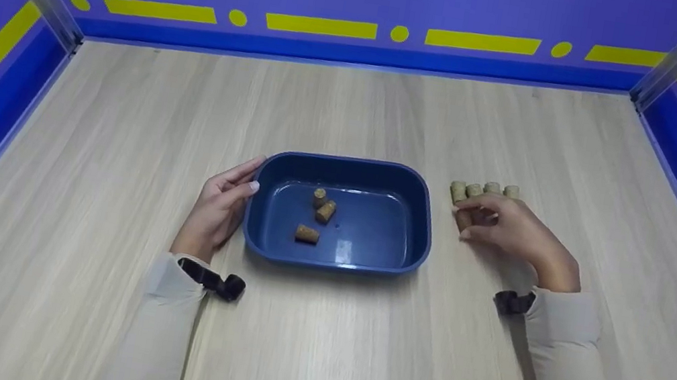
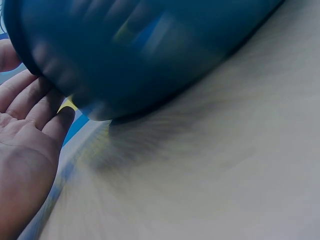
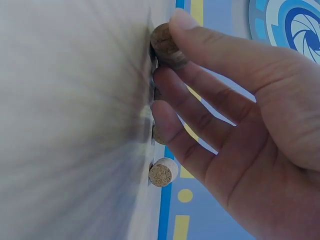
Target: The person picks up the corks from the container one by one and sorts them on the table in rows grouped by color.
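A dark blue plastic tub [image 1: 333,265] stands mid-table with three corks inside: one upright cork [image 1: 319,198], a tilted cork [image 1: 326,211] leaning close to it, and a cork [image 1: 306,234] on its side. My left hand [image 1: 219,208] holds the tub's left wall, thumb at the rim and fingers along the outside. To the right of the tub, my right hand [image 1: 508,230] pinches a brown cork [image 3: 167,45] between thumb and fingers, low at the tabletop. Just beyond those fingers, several pale corks [image 1: 492,188] form a row, partly hidden by the hand.
The pale wood-grain table [image 1: 321,343] is bounded by purple-blue panels [image 1: 341,0] with yellow marks at the back and sides. Black wrist cameras [image 1: 222,284] are strapped over both light sleeves [image 1: 562,361].
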Demonstrator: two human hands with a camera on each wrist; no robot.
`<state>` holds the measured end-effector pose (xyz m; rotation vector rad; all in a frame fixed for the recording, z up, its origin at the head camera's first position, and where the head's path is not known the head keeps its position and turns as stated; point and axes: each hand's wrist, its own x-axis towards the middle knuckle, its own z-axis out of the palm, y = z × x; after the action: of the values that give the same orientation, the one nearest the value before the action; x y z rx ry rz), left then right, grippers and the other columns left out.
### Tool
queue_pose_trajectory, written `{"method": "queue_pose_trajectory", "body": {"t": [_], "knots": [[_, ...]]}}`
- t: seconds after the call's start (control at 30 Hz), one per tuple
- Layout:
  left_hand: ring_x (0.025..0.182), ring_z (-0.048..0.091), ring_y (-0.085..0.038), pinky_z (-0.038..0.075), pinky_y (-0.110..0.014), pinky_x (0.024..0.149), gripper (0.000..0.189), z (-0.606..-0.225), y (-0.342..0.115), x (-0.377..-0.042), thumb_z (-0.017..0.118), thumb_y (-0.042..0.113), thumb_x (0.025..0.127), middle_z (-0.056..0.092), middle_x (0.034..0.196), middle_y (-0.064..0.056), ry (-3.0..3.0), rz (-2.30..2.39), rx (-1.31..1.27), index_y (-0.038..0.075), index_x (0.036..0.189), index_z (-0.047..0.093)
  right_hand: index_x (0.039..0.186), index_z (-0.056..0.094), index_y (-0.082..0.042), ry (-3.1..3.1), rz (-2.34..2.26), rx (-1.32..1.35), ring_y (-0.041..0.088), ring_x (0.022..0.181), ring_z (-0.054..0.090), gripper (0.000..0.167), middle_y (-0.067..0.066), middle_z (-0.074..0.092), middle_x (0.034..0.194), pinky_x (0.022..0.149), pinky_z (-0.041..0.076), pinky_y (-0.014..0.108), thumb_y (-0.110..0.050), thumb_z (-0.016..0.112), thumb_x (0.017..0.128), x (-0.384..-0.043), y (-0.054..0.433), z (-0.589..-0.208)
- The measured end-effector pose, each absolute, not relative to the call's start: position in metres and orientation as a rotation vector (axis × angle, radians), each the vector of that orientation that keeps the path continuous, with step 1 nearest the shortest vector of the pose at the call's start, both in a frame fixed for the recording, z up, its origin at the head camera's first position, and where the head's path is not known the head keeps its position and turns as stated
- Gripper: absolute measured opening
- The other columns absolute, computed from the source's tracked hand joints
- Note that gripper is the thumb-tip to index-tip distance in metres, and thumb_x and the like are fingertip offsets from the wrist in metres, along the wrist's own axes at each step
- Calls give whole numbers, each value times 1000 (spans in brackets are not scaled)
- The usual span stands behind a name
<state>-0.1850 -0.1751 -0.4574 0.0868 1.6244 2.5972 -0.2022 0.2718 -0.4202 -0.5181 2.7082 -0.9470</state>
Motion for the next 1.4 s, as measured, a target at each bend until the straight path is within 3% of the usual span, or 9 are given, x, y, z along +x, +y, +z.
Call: {"method": "queue_pose_trajectory", "body": {"t": [0.3,0.63,1.03,1.27,1.4], "knots": [[121,56,-8,44,-20,101,53,-458,-174,-186,50,-13,87,55,138,-15,1627,2606,66,-15,139,37,121,65,-3,2696,-960,-566,29,103,63,44,14,68,113,88,51,46,-10,77,80,-201,274,-419],[121,56,-8,45,-20,101,54,-458,-175,-185,50,-12,88,52,140,-17,1643,2585,67,-14,140,36,121,65,-2,2690,-950,-595,28,101,65,41,13,68,110,84,52,33,-9,74,82,-202,275,-419],[121,55,-8,44,-21,101,53,-456,-175,-185,50,-12,87,54,139,-16,1649,2596,73,-15,139,37,123,64,-5,2677,-962,-568,28,101,64,42,13,67,110,86,51,41,-10,74,83,-202,274,-416],[121,55,-8,44,-20,102,54,-458,-175,-186,51,-12,88,56,137,-14,1649,2590,86,-15,139,36,122,64,-3,2681,-979,-580,27,100,64,41,13,67,109,83,52,31,-8,73,83,-202,275,-416],[121,55,-7,44,-20,102,55,-458,-175,-186,51,-11,87,56,137,-13,1644,2588,92,-15,140,36,120,65,1,2688,-1025,-604,30,101,63,38,17,66,110,85,53,36,-1,71,83,-201,275,-413]]}}
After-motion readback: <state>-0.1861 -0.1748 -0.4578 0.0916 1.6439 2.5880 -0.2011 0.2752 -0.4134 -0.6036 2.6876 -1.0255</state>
